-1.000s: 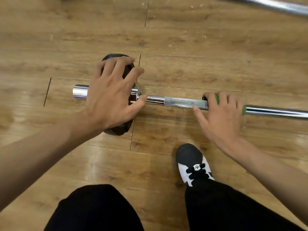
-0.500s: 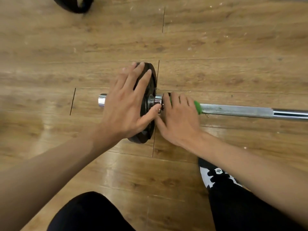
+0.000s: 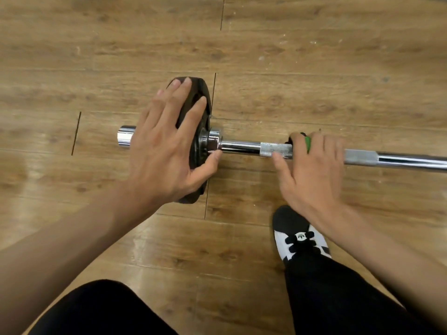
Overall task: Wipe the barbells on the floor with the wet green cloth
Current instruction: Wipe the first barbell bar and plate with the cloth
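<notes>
One barbell (image 3: 242, 146) is lying on the wooden floor (image 3: 314, 68), carrying one black plate (image 3: 202, 100) near its left end. I am pressing my left hand (image 3: 167, 151) flat against that plate, fingers (image 3: 179, 100) straight and spread apart. My right hand (image 3: 312, 170) is clamping the one green cloth (image 3: 307, 143) around the bar, to the right of the plate, with its fingers curled over it. My one visible shoe (image 3: 297, 235) is standing just behind the bar.
</notes>
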Motion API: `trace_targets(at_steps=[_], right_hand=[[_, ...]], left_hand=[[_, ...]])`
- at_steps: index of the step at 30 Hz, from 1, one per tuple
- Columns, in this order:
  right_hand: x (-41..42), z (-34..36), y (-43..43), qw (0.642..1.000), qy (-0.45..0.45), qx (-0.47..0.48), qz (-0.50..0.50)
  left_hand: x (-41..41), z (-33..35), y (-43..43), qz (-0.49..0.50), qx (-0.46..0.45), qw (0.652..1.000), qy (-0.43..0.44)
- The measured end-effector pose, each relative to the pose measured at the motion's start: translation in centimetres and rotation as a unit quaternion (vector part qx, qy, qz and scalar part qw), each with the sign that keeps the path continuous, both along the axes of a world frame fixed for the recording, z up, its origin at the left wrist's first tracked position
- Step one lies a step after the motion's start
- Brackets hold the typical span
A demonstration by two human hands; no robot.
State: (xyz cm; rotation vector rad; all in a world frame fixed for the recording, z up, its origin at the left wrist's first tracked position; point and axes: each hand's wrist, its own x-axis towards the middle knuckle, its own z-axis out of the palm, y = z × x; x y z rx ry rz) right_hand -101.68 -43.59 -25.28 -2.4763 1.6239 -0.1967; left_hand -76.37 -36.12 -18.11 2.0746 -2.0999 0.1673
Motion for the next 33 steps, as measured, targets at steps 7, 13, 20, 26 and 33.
trace_targets(at_steps=[7, 13, 20, 26, 33], right_hand=[[9.0, 0.5, 1.5, 0.986, 0.029, 0.029, 0.159], [-0.8, 0.0, -3.2, 0.991, 0.072, -0.023, 0.113], [-8.6, -0.1, -4.8, 0.995, 0.092, -0.042, -0.014], [1.9, 0.6, -3.7, 0.997, 0.0, 0.006, 0.075], [9.0, 0.4, -1.1, 0.986, -0.005, 0.043, 0.161]], left_hand=[[0.5, 0.5, -2.1, 0.001, 0.02, 1.0, 0.01], [1.3, 1.3, -5.8, -0.012, 0.059, 0.998, 0.026], [1.9, 1.2, -6.5, -0.003, 0.063, 0.997, 0.04], [1.9, 1.7, -6.9, 0.007, 0.075, 0.997, 0.029], [1.3, 1.4, -6.1, 0.012, 0.072, 0.997, 0.024]])
